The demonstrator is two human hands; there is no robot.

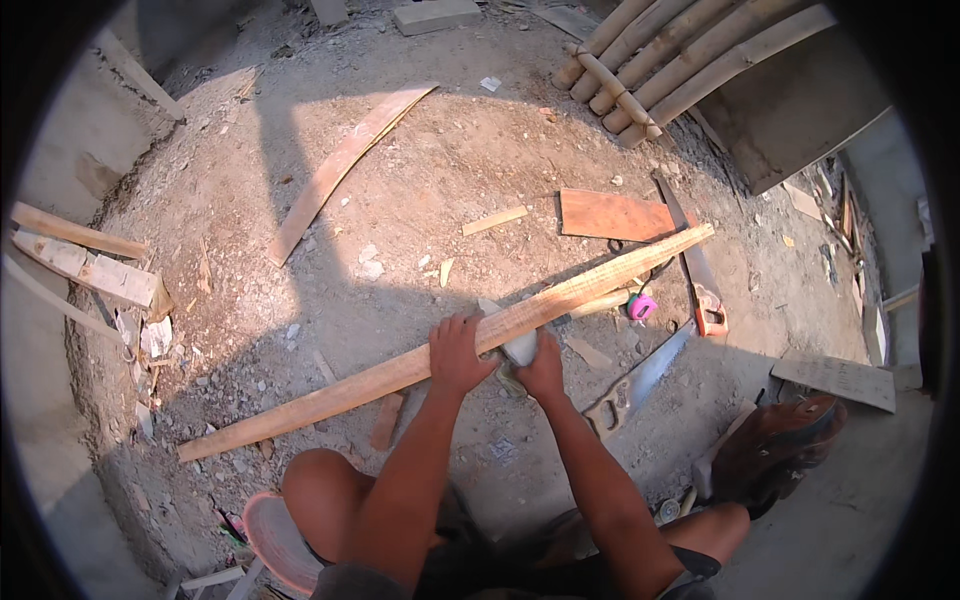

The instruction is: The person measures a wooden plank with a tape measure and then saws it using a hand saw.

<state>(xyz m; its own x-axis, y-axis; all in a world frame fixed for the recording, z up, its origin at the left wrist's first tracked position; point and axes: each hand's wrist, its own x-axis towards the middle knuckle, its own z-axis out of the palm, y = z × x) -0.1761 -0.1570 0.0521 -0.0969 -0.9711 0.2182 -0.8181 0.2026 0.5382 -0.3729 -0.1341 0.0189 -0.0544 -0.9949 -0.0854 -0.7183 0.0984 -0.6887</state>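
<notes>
A long pale wooden beam runs diagonally in front of me, from lower left to upper right. My left hand grips it near the middle. Just right of that, my right hand is closed on a smooth grey block against the beam's near side. A pink tape measure and a pale wooden handle lie beside the beam. A handsaw with a silver blade is to my right; another saw with an orange handle lies beyond it, reaching behind the beam.
An orange board and a long curved plank lie on the dusty ground ahead. Bamboo poles lean at the upper right, near a grey panel. Offcuts line the left wall. A short board lies at the right.
</notes>
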